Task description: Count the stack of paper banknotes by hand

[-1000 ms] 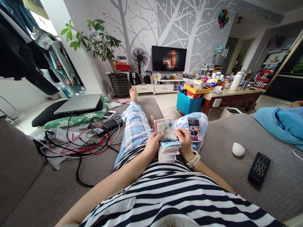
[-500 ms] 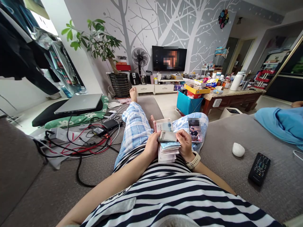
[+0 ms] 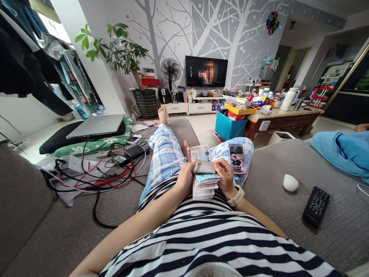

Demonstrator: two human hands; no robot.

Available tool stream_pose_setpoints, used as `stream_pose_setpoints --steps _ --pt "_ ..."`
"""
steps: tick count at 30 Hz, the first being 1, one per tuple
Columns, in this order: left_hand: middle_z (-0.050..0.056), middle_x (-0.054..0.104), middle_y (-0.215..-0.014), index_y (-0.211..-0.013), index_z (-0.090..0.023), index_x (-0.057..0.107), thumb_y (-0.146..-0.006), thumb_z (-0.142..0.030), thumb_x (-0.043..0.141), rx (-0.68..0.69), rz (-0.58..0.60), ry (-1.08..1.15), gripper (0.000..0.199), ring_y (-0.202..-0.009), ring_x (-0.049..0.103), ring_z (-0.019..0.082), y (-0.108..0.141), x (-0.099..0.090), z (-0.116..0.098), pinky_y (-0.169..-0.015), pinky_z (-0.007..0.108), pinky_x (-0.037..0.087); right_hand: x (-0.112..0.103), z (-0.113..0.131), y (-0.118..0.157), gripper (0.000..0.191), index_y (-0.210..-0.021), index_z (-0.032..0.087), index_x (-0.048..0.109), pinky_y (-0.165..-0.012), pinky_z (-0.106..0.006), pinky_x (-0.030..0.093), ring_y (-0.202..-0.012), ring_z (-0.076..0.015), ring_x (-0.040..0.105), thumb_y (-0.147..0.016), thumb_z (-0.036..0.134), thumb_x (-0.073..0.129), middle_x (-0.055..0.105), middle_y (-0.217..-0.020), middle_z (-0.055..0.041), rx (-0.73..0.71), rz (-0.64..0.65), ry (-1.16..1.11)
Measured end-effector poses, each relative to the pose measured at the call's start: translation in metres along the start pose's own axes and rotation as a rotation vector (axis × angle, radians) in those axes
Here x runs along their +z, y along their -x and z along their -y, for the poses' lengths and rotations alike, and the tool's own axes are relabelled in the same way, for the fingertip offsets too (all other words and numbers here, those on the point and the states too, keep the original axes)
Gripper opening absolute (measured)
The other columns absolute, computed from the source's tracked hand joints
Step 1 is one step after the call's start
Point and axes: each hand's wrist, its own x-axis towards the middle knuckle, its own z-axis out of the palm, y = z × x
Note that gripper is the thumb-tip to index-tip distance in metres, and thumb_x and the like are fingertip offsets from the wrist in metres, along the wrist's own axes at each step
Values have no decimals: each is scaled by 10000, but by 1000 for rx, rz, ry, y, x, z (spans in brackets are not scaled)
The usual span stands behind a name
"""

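Over my lap, both hands grip a greyish banknote [image 3: 204,167] by its two ends. My left hand [image 3: 185,177] pinches the left end, its fingers partly hidden under the notes. On the other side my right hand [image 3: 225,176], with a pale watch [image 3: 236,196] on the wrist, has thumb and finger closed on the right end. Below the note, toward my belly, is a fanned stack of banknotes [image 3: 205,188] with a bluish one on top. More pinkish and pale notes [image 3: 201,154] stick out beyond it. A phone [image 3: 237,158] with a lit screen rests on my right thigh.
On the sofa to the right lie a white mouse [image 3: 290,182], a black remote control [image 3: 316,206] and a blue cloth [image 3: 340,152]. Tangled cables [image 3: 95,173] and a closed laptop [image 3: 96,126] are on the left. A cluttered wooden table [image 3: 279,115] stands ahead right.
Very little differs. The greyish banknote between my hands looks slightly more bent; both hands stay in nearly the same place.
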Motion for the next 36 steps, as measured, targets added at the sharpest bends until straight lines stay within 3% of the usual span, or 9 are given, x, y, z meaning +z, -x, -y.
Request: stream_pose_setpoints --steps 9,18,21,24,29,36 --pt "20 640 -667 -691 -149 684 -637 -334 664 -5 6 18 194 -675 542 171 2 1 -3 -637 270 435 -1 -3 1 259 -692 203 557 -558 -283 316 -569 -127 398 -898 360 553 448 -606 32 15 2 -1" --pt "59 714 -765 -796 -165 690 -612 -376 722 -69 34 153 282 -819 664 262 3 3 -1 -741 350 502 2 2 2 425 -606 203 554 -547 -299 346 -522 -135 433 -927 468 469 532 -551 -4 53 36 -35" --pt "59 720 -756 -771 -173 682 -605 -374 735 -75 42 155 266 -812 672 270 4 5 -2 -740 369 512 1 2 1 365 -623 202 560 -566 -293 359 -542 -132 458 -906 430 532 554 -571 0 38 36 -39" --pt "42 706 -700 -716 -187 663 -600 -375 745 -79 44 142 236 -745 666 256 5 5 -4 -701 368 516 1 -1 -1 281 -659 201 554 -583 -286 360 -575 -131 463 -855 394 617 529 -595 19 45 8 -20" --pt "22 683 -662 -742 -167 660 -560 -346 789 -97 78 164 286 -612 619 186 6 6 -5 -628 318 495 2 -7 -6 308 -664 202 489 -562 -264 331 -584 -111 382 -792 411 675 428 -614 48 103 -119 19" --pt "12 655 -645 -755 -148 655 -532 -274 821 -91 124 164 305 -578 586 143 6 5 -3 -599 272 477 1 -8 -7 311 -675 205 481 -542 -259 315 -569 -112 358 -859 434 580 402 -609 46 133 -70 20"
